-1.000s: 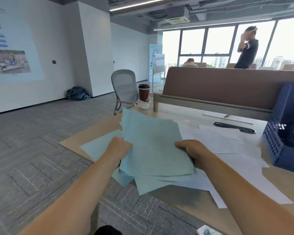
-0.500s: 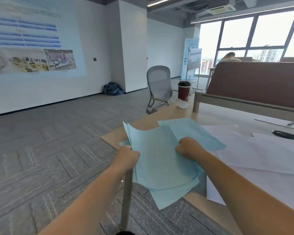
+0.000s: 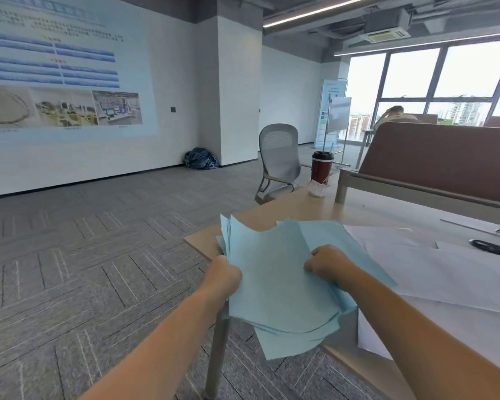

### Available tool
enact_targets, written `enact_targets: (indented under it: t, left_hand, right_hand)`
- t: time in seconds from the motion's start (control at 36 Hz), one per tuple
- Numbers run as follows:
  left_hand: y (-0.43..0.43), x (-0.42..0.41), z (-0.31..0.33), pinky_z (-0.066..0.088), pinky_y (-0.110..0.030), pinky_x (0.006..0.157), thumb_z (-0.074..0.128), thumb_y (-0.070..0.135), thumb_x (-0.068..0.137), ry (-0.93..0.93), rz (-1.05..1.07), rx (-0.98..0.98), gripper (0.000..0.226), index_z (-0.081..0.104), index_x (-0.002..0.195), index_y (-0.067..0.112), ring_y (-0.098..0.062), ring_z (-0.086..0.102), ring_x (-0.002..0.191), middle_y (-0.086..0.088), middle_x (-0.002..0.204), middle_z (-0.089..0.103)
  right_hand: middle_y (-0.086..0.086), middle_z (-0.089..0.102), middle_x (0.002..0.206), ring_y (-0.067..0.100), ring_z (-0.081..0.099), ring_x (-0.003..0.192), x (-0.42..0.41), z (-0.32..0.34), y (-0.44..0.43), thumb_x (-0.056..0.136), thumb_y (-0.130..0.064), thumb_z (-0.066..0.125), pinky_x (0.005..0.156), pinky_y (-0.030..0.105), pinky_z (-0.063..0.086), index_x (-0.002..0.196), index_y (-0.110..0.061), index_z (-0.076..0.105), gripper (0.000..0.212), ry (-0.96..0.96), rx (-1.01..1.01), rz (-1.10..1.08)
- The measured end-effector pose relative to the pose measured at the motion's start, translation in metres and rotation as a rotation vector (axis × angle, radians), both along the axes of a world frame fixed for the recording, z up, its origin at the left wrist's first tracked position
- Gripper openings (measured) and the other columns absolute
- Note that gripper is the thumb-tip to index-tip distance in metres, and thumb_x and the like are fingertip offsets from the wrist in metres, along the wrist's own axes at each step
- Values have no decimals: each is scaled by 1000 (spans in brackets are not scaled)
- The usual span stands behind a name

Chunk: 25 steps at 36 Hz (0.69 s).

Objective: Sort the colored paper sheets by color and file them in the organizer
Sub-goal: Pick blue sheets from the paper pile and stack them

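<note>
Head view. Item: stack of light blue sheets (image 3: 274,284), loosely fanned, held over the near left corner of the desk (image 3: 286,209), its lower edge hanging past the desk edge. Long axis runs away from the person, tilted slightly left. Left hand (image 3: 224,274) closed on the stack's left edge; right hand (image 3: 329,262) fisted on its right side, both gripping. White sheets (image 3: 433,272) lie spread on the desk to the right. Organizer not in view; presumably off to the right, which would leave the right hand nearer for filing.
</note>
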<state>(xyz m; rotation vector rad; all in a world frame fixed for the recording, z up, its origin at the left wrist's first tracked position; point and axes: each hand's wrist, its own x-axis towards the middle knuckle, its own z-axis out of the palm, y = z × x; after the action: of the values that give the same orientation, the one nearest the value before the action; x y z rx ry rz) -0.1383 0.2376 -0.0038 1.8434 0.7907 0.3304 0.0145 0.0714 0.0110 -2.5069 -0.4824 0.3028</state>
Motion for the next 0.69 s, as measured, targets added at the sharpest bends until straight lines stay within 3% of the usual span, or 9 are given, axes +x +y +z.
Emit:
enact_targets:
  t: [0.11, 0.25, 0.33, 0.42, 0.5, 0.58, 0.64, 0.69]
  left_hand:
    - [-1, 2, 15, 53, -39, 76, 46, -1, 87, -78, 0, 63, 29, 56, 113, 9, -28, 61, 94, -10, 106, 63]
    - [5, 2, 35, 53, -35, 77, 45, -3, 83, -243, -48, 37, 39, 56, 110, 24, -21, 63, 95, 2, 101, 65]
    - [7, 5, 45, 55, -42, 85, 48, 2, 85, -288, -109, 50, 46, 51, 118, 34, -18, 65, 98, 7, 109, 66]
    - [5, 15, 52, 55, -38, 85, 48, 1, 88, -322, -171, 14, 52, 49, 127, 36, -14, 66, 100, 11, 112, 68]
    - [-2, 28, 59, 55, -38, 85, 50, 4, 89, -311, -185, -5, 44, 51, 124, 31, -15, 66, 97, 10, 110, 68]
    - [-12, 48, 63, 57, -37, 78, 51, 5, 89, -306, -190, -30, 29, 58, 106, 27, -17, 69, 89, 6, 99, 71]
    - [-18, 64, 64, 58, -44, 82, 52, 2, 88, -332, -219, -59, 29, 64, 99, 27, -25, 71, 89, -1, 97, 74]
    - [-23, 80, 62, 56, -50, 85, 53, 1, 87, -344, -226, -99, 30, 67, 101, 22, -31, 71, 91, -7, 99, 75]
  right_hand:
    - [17, 64, 94, 31, 62, 86, -1, 1, -3, 84, -13, 61, 77, 37, 53, 84, 0, 64, 13, 7, 93, -40]
    - [14, 67, 100, 29, 62, 89, 4, 4, -20, 94, -33, 58, 74, 32, 46, 99, -1, 69, 34, 47, 184, -79]
    - [12, 72, 96, 26, 67, 82, 8, 7, -28, 94, -35, 63, 74, 32, 53, 97, -3, 70, 32, 167, 443, -139]
    - [17, 74, 94, 34, 71, 86, 13, 15, -35, 88, -27, 73, 82, 44, 58, 99, 0, 69, 29, 323, 694, -217]
    - [18, 74, 91, 34, 72, 82, 24, 23, -42, 85, -20, 77, 78, 42, 59, 97, 2, 71, 25, 254, 688, -261]
    - [13, 74, 89, 30, 71, 77, 39, 31, -52, 88, -14, 72, 75, 38, 59, 91, -7, 71, 8, 118, 650, -245]
    - [11, 73, 87, 26, 69, 72, 51, 36, -60, 89, -14, 71, 64, 31, 56, 90, -9, 69, 6, 53, 633, -257]
    - [11, 73, 86, 26, 69, 72, 65, 36, -68, 88, -14, 72, 64, 31, 55, 90, -8, 69, 7, 38, 606, -273]
